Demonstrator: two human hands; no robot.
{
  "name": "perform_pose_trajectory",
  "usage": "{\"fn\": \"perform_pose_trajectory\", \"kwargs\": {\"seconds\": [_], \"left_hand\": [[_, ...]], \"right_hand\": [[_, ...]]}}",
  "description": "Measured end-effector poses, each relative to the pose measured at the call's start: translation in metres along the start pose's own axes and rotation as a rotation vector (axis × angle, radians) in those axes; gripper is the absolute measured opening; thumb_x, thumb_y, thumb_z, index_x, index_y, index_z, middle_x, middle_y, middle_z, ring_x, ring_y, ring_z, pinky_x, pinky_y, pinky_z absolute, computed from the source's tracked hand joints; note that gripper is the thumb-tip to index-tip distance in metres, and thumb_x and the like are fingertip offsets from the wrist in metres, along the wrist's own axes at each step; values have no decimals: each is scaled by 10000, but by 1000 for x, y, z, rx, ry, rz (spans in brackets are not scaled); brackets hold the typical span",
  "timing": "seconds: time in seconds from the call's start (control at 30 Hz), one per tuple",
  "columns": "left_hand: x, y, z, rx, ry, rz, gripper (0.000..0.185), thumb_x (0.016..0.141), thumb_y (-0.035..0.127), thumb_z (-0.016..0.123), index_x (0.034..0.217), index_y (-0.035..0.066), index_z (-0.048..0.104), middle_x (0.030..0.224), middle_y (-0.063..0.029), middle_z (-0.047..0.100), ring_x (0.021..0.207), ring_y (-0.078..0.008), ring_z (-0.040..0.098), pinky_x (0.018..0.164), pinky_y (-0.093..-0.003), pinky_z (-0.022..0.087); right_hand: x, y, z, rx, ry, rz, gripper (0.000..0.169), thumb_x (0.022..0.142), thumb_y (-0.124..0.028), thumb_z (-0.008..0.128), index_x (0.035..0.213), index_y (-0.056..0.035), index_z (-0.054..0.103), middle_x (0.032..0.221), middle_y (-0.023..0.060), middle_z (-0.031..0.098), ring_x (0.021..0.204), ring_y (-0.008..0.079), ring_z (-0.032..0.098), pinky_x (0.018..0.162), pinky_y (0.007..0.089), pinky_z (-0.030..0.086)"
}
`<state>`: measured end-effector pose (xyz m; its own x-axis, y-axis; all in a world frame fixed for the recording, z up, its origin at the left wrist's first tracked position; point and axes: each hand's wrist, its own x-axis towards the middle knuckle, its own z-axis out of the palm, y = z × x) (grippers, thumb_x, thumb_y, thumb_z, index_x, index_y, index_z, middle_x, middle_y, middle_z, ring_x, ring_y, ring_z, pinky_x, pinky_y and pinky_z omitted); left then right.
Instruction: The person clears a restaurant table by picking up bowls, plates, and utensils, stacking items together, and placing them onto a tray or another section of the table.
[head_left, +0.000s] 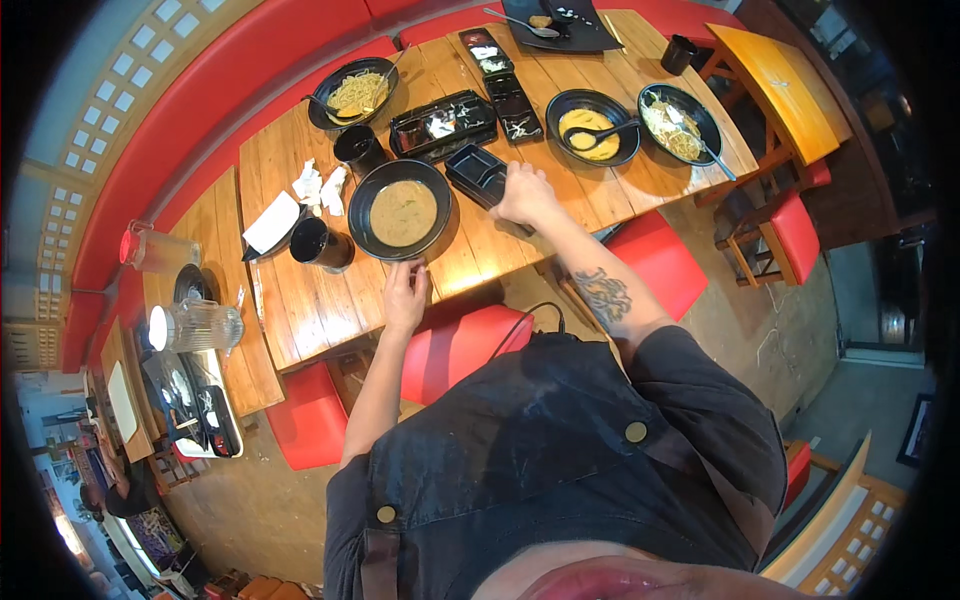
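Note:
My right hand (526, 196) grips the near end of a black divided sauce dish (477, 171) on the wooden table. My left hand (406, 294) is at the table's front edge, its fingertips close under the near rim of a black bowl (361, 238) of brown broth (403, 213). Whether those fingers touch the bowl is unclear. A black cup (321, 244) stands left of the bowl, another black cup (360, 150) behind it. Beyond the sauce dish lies a black compartment tray (442, 124) with food scraps.
Black bowls hold leftover noodles (358, 94), yellow soup (589, 124) and more noodles (679, 135). A black square plate (562, 34) is at the back. Crumpled napkins (321, 187) lie left. Beside the table stand a clear pitcher (202, 326), a loaded tray (196, 452) and red stools (457, 356).

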<state>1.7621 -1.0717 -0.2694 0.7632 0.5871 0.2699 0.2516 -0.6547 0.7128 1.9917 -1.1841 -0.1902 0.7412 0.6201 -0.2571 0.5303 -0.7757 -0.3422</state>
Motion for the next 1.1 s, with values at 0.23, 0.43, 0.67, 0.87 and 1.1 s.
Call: {"fn": "perform_pose_trajectory", "kwargs": {"seconds": [0.23, 0.43, 0.67, 0.87, 1.1], "left_hand": [[0, -8, 9, 252, 126, 179, 125, 733, 83, 582, 850, 50, 550, 796, -117, 533, 744, -287, 523, 661, -368, 430], [3, -3, 8, 350, 134, 223, 159, 714, 112, 598, 854, 63, 542, 806, -105, 541, 756, -281, 514, 673, -373, 424], [1, -4, 5, 382, 104, 211, 193, 702, 145, 611, 860, 69, 532, 804, -102, 528, 764, -284, 505, 676, -379, 421], [2, -4, 5, 374, 114, 221, 183, 702, 150, 611, 845, 70, 530, 789, -102, 514, 755, -282, 497, 665, -380, 421], [4, -5, 8, 300, 121, 238, 161, 704, 148, 605, 825, 65, 537, 773, -107, 507, 743, -286, 494, 658, -378, 419]], "right_hand": [[71, -14, -50, -86, 209, -410, 746, 522, -266, 739, 1159, -42, 422, 1107, 175, 492, 1038, 339, 469, 868, 425, 395], [164, -37, -40, -229, 62, -681, 703, 517, -266, 751, 1120, -59, 456, 1118, 128, 501, 1074, 306, 455, 867, 435, 377], [196, -41, -48, -223, -100, -852, 776, 511, -181, 741, 1214, -134, 419, 1176, 63, 481, 1108, 259, 439, 891, 460, 346], [198, -42, -50, -283, -107, -774, 816, 516, -173, 747, 1249, -153, 391, 1220, 48, 454, 1146, 248, 408, 903, 458, 342], [209, -27, -49, 238, 320, -768, 730, 632, -388, 706, 1228, -82, 416, 1259, 145, 419, 1165, 311, 383, 943, 405, 334]]}}
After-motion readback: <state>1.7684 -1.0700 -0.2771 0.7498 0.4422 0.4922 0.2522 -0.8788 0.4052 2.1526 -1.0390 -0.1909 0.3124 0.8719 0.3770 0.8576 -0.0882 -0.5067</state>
